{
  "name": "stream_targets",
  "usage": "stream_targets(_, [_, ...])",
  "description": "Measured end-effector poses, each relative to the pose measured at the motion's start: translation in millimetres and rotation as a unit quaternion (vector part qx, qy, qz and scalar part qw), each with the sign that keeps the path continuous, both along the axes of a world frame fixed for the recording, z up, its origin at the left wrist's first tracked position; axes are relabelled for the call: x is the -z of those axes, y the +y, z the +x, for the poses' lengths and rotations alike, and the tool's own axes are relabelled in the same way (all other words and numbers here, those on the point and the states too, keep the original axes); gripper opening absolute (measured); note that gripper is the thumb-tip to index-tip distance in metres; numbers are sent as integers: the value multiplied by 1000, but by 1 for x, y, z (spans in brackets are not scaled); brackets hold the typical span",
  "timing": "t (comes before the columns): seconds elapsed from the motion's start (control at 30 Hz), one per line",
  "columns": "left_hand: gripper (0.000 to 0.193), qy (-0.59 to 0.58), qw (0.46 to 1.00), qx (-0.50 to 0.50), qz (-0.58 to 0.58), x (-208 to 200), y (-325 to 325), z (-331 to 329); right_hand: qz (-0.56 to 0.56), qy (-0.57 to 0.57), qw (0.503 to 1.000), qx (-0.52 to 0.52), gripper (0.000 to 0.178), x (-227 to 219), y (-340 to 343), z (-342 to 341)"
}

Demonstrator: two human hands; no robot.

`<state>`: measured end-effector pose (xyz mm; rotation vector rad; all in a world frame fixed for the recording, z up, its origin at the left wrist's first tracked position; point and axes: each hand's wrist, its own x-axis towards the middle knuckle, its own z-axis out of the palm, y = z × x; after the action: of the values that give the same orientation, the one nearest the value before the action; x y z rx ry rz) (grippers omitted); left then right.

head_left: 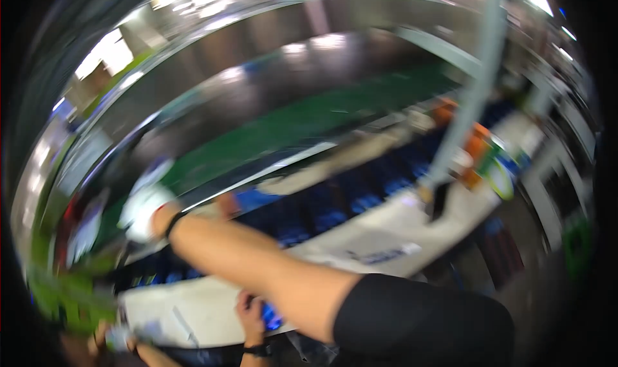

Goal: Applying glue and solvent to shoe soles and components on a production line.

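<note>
My right arm, in a black sleeve with a dark band at the wrist, stretches across to the far left. My right hand (147, 214) wears a white glove; it is smeared by motion, so its fingers cannot be made out. Just beyond it is a pale, purplish blurred thing (156, 172), and whether the hand touches it is unclear. Low in the picture, beneath that forearm, my left hand (250, 310) is bare, with a black wristband. Its fingers close round a small shiny blue object (271, 317), partly hidden by my right forearm.
A white worktop (380, 238) slants up to the right, bordered by a row of dark blue bins (335, 206). Beyond lies a green surface (290, 119). A pale metal post (473, 97) rises at right near orange containers (475, 149). Another person's hands (132, 346) work at lower left.
</note>
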<state>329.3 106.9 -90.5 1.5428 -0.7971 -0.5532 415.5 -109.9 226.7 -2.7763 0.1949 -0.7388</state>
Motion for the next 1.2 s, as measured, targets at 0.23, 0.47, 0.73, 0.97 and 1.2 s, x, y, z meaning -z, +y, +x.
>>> stream_targets(0.23, [19, -6, 998, 56, -3, -12, -29, -18, -19, -39, 995, 91, 69, 12, -46, -46])
stream_targets(0.47, [32, -64, 994, 87, 29, -15, -12, -44, -144, -126, 975, 115, 32, 37, -82, -162])
stream_targets(0.73, [54, -460, 875, 114, 104, -75, -27, -94, -202, -271, 924, 178, 21, 68, -127, -366])
stream_targets(0.97, [53, -521, 805, 242, 149, -99, -90, -145, -117, -341, 930, 73, 29, 104, -26, -499])
stream_targets(1.2, [66, -313, 878, 214, -293, -98, -53, -181, 175, -226, 930, 233, 35, 181, 58, -559])
